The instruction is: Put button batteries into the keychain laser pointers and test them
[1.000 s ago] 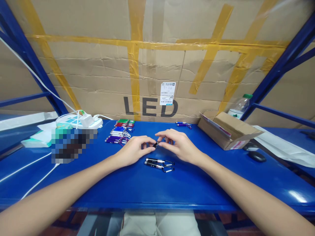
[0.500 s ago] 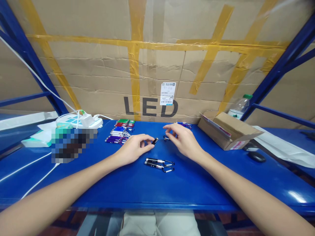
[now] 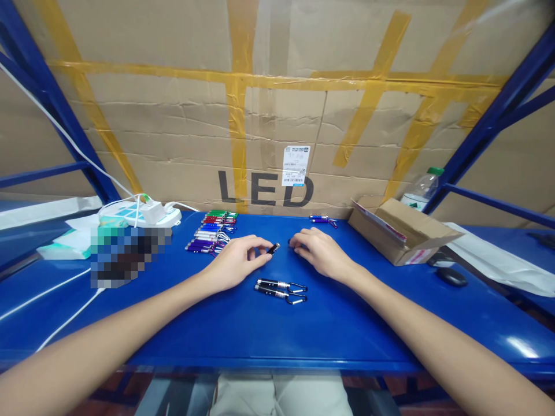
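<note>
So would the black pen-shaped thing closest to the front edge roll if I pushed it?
The black pen-shaped thing might start rolling, because its barrel looks round. But the clip on its end would probably drag and stop it. It may feel slippery too, since it looks shiny.

Black barrel — tilted, silvery end up and rightward; small dark piece just beyond, mostly hidden.

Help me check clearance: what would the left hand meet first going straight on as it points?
Likely the small dark piece by the right hand, then that hand; depth is unclear.
</note>
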`<action>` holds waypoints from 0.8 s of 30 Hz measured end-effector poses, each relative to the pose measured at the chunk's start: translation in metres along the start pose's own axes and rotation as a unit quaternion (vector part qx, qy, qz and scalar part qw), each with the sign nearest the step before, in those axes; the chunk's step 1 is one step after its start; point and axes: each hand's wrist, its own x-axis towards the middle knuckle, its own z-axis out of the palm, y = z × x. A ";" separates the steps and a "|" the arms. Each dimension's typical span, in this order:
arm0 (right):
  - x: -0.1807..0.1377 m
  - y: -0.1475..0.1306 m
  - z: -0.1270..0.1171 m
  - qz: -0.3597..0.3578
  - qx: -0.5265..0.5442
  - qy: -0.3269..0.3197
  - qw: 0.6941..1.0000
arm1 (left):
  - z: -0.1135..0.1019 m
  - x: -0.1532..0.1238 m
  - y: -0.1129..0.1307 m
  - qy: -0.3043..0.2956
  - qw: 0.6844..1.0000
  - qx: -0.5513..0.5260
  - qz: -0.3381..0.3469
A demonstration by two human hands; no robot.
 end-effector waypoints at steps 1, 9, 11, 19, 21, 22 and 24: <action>0.000 0.000 0.000 0.000 0.000 0.001 1.000 | 0.000 0.000 0.000 -0.001 1.000 -0.001 -0.001; -0.002 0.000 0.001 0.016 -0.029 0.000 0.999 | 0.000 0.000 -0.001 -0.004 1.000 -0.002 -0.004; -0.001 0.000 0.001 0.015 -0.026 0.004 1.000 | 0.000 0.000 -0.001 -0.005 1.000 -0.002 -0.004; -0.002 -0.002 0.001 0.015 -0.024 -0.003 1.000 | 0.000 0.000 -0.001 -0.005 1.000 0.004 0.001; -0.002 -0.004 0.001 0.011 -0.016 -0.007 1.000 | 0.000 0.000 -0.001 -0.004 1.000 0.007 0.005; -0.002 -0.005 0.000 0.009 -0.010 -0.007 1.000 | 0.000 0.000 -0.001 -0.004 1.000 0.008 0.007; -0.002 -0.009 -0.001 0.009 0.008 -0.001 1.000 | 0.000 0.000 -0.001 -0.004 1.000 0.010 0.009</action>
